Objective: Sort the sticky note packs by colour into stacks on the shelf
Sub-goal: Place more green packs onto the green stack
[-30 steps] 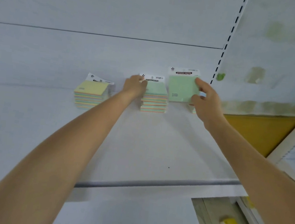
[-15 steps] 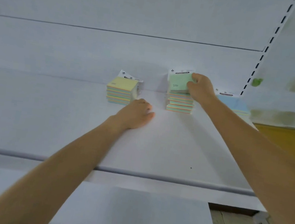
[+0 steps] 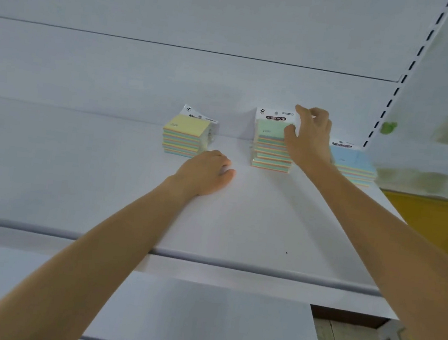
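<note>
White shelf (image 3: 266, 226) against a white back panel (image 3: 172, 78)
Left hand (image 3: 205, 173) rests empty, fingers loose, left of the green stack (image 3: 269, 147); right hand (image 3: 310, 138) touches its top, grip unclear.

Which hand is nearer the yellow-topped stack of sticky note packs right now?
Left. The left hand rests on the white shelf just in front of the yellow-topped stack; the right hand is farther right, at the green-topped stack.

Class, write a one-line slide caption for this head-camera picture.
Right hand at the top of the green stack, between the yellow stack and blue stack; left hand resting on the shelf.
</note>
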Demonstrator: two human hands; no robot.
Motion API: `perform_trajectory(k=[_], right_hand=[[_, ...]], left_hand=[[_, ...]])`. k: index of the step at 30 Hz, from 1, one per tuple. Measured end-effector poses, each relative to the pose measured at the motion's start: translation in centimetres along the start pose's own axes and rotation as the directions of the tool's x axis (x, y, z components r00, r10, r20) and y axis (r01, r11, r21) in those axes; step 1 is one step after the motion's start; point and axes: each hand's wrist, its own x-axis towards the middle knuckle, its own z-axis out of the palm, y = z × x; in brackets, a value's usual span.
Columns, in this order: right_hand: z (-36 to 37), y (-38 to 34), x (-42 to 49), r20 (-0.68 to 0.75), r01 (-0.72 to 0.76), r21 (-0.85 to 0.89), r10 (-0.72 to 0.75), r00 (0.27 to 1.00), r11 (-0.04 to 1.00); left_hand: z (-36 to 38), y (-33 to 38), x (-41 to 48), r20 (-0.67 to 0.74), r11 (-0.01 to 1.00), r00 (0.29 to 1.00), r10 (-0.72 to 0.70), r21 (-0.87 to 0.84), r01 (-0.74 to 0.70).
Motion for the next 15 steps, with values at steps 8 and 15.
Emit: perform_trajectory(k=[8, 15], right_hand=[[2.1, -4.1, -2.6, 0.017, 0.405, -0.124, -0.406, 0.914, 0.906], [6.9, -14.2, -5.8, 0.177, 0.554, -0.058, -0.537, 0.825, 0.831]], left_hand=[[-2.5, -0.6, -2.6, 0.008, 0.99, 0.993, 0.114, 0.086, -0.114], [-6.5, -7.6, -9.5, -0.114, 0.98, 0.99, 0.087, 0.188, -0.064]])
